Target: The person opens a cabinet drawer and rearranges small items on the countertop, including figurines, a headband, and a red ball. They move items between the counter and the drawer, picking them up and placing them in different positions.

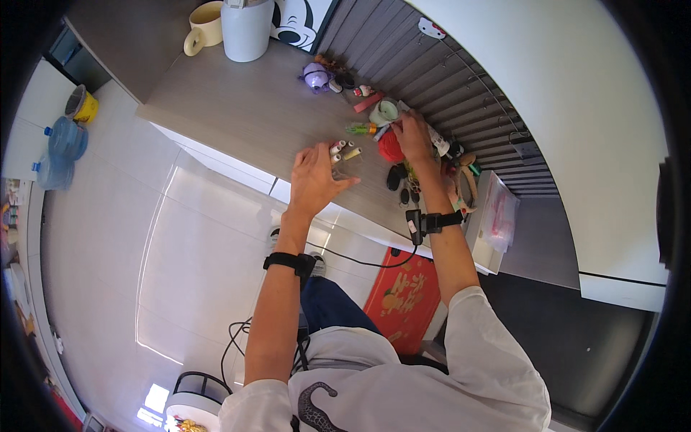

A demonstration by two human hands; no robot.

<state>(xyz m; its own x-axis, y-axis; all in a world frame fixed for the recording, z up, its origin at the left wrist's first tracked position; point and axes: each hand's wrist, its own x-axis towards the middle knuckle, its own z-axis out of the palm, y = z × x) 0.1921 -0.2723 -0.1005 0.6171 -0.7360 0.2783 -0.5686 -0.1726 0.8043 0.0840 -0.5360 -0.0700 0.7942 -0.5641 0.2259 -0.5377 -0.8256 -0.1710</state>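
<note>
My left hand (313,175) is at the front part of a wood-look counter (237,102), its thumb spread from the fingers. Several small thread spools (338,147), pale and dark, are beside its fingertips, and a pale yellow spool (353,153) lies just to their right. My right hand (414,137) reaches into a cluster of small items near the slatted back wall. Its fingertips are between a glass jar with pale green contents (386,110) and a red round object (391,147). Whether it grips anything is hidden. A small green bottle with an orange cap (360,128) lies left of it.
Black key fobs (396,177) lie by my right forearm. Farther back are a purple figurine (316,77), a white canister (247,29) and a cream mug (206,26). A white tray (486,232) holds plastic bags (502,213) at right. A black cable (367,263) hangs between my wrists.
</note>
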